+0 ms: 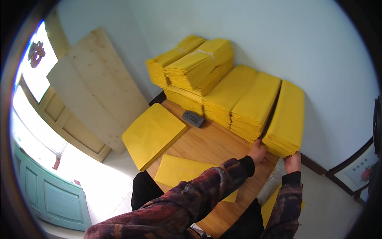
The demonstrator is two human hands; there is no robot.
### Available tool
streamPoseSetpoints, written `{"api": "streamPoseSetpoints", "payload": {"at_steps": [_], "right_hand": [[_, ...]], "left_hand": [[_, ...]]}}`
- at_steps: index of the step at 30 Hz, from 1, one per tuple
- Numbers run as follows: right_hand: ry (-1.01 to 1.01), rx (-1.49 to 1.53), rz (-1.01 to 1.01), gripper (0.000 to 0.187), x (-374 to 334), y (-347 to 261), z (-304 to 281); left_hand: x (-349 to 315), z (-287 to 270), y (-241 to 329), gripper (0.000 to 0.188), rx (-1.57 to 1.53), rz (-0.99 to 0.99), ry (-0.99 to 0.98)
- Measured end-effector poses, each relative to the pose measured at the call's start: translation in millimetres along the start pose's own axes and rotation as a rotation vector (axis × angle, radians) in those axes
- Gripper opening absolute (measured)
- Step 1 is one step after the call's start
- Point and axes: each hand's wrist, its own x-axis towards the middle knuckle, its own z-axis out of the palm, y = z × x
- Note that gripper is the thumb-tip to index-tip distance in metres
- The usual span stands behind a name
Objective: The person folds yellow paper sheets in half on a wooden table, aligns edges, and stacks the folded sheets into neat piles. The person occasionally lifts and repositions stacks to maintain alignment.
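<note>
At the right end of the table, a stack of folded yellow paper sheets (287, 117) stands beside the other stacks, a dark narrow gap between them. My left hand (259, 152) grips the near left corner of this stack. On its near right corner, my right hand (293, 162) is closed, with the fingers partly hidden by the paper. Close to the left hand is the neighbouring yellow stack (258, 97). Under my left forearm lies a flat piece of yellow paper (179, 169), partly covered by the sleeve.
A square yellow pile (153, 133) lies on the wooden table (217, 141) near a dark grey ridged block (193, 118). Tied yellow bundles (199, 63) sit on top at the back left. Boards (97, 87) lean on the wall. A framed picture (356, 171) stands at right.
</note>
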Motion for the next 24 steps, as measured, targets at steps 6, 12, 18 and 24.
{"api": "streamPoseSetpoints", "payload": {"at_steps": [6, 12, 18, 24], "right_hand": [[-0.017, -0.069, -0.121, 0.028, -6, 6, 8], [-0.004, -0.038, -0.116, 0.029, -29, 4, 29], [-0.029, -0.047, -0.12, 0.031, -40, 5, 40], [0.101, -0.095, -0.042, 0.028, -49, 1, 44]], "left_hand": [[-2, -4, -3, 0.05, 0.032, -0.045, -0.037], [-21, -6, 9, 0.047, 0.109, -0.075, -0.039], [-27, -18, 9, 0.048, 0.128, -0.087, 0.043], [-24, -37, 22, 0.051, 0.111, -0.097, -0.045]]}}
